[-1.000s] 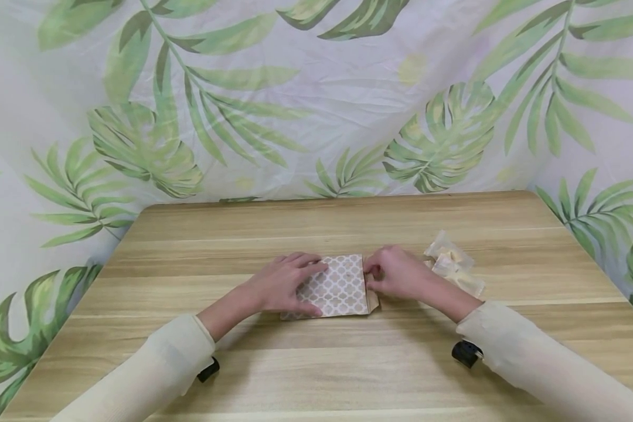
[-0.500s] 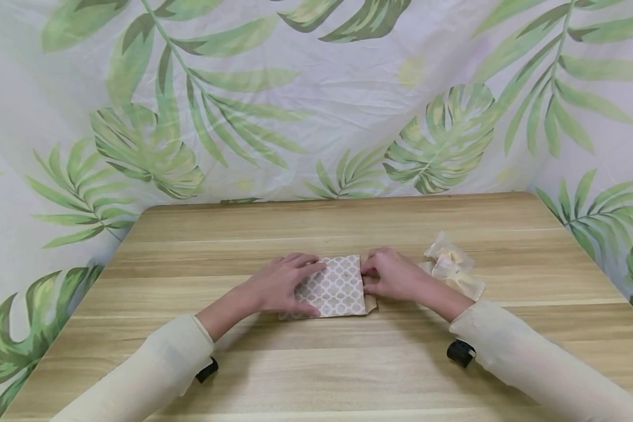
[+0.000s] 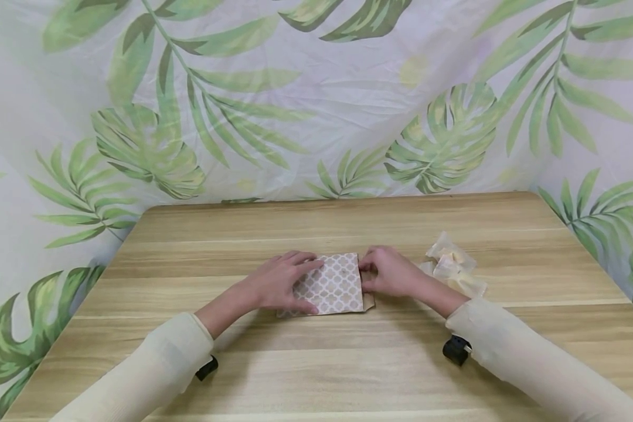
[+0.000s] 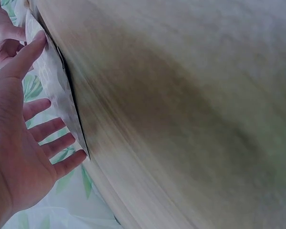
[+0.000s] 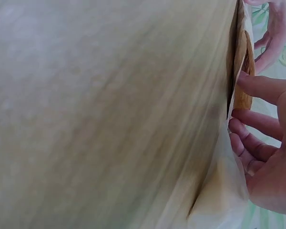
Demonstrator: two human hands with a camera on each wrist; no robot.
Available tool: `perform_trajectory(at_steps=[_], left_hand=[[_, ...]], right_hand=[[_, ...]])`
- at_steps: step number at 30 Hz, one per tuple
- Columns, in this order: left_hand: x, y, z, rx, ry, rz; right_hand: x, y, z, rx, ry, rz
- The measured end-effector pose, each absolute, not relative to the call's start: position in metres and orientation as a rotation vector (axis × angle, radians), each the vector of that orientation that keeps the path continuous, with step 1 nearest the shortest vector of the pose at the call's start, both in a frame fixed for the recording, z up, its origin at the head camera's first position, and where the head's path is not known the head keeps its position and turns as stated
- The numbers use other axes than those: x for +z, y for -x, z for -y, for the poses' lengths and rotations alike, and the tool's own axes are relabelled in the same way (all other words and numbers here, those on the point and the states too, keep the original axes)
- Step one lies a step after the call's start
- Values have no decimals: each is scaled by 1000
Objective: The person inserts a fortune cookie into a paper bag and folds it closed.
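A flat paper bag (image 3: 333,285) with a white-and-beige lattice print lies on the wooden table. My left hand (image 3: 280,285) rests on its left part, fingers spread. At the bag's right end is my right hand (image 3: 389,273), its thumb and index finger apart at the mouth. The right wrist view shows the brown inside of the mouth (image 5: 244,95) between that thumb and index finger, the other fingers curled. Whether anything is inside the bag cannot be seen. Behind the right hand lie clear packets (image 3: 456,268) with pale yellow contents.
The wooden table (image 3: 316,369) reaches back to a leaf-print cloth (image 3: 274,135) hanging behind it. A dark wrist camera (image 3: 456,350) sits below the right sleeve, another wrist camera (image 3: 207,368) below the left.
The bag has slid slightly left, and my right hand has moved left with it at the mouth. My left hand keeps its spread pose and shifts slightly left. The packets stay put.
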State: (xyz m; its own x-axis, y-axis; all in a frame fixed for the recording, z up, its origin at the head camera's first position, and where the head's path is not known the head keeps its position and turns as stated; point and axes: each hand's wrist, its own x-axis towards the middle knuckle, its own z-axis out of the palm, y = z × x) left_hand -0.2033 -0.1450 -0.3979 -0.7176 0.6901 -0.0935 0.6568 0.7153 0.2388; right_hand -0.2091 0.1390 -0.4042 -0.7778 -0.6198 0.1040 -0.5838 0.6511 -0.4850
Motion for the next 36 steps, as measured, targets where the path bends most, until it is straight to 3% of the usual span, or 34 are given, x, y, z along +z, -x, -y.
perform_trajectory(at_steps=[14, 36], left_hand=[[-397, 203, 144, 281, -1077, -2746], [-400, 198, 134, 283, -1052, -2789]], right_hand=[[-398, 210, -142, -1119, 762, -2564], [-395, 206, -132, -1131, 628, -2621]])
